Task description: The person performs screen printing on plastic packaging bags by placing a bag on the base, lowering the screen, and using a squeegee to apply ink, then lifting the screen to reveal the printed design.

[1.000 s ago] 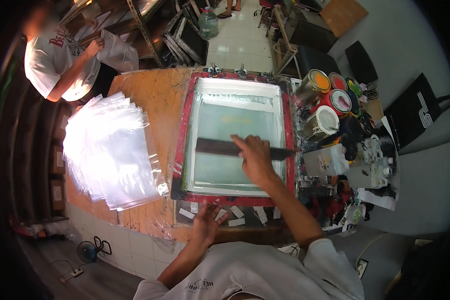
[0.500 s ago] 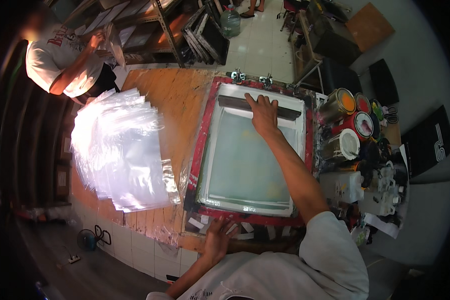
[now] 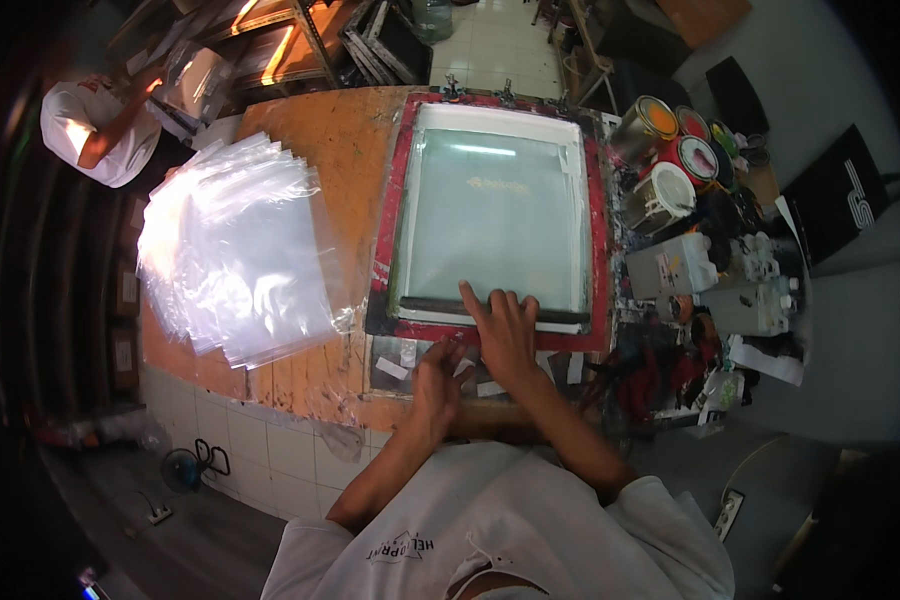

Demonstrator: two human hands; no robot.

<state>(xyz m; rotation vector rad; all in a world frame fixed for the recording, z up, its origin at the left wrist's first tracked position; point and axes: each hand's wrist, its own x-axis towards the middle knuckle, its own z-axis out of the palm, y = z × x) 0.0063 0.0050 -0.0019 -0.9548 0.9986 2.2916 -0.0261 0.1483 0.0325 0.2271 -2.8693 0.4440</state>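
Note:
A squeegee [image 3: 433, 306] with a long dark bar lies across the near end of the screen printing frame [image 3: 598, 230]. My right hand [image 3: 507, 335] is closed over the squeegee's middle, with the index finger stretched along it. Pale green-grey mesh [image 3: 495, 235] fills the red-edged frame, and a faint yellowish design shows in its upper part. At the frame's near edge, my left hand [image 3: 436, 385] has its fingertips by the red rim, fingers loosely bent and apart. To the left lies a fanned stack of clear plastic bags [image 3: 255, 250] on the wooden table [image 3: 355, 150].
Metal clamps [image 3: 507, 93] sit along the frame's far edge. Paint cans [image 3: 660, 195] and plastic jugs [image 3: 670, 265] crowd the right side. Another person [image 3: 105, 130] stands at the far left, handling a clear bag. Shelving and leaning screens [image 3: 385, 45] stand behind.
My right hand has drawn the squeegee from the far end of the mesh to the near end. My left hand stays by the near rim. The view has tilted downward.

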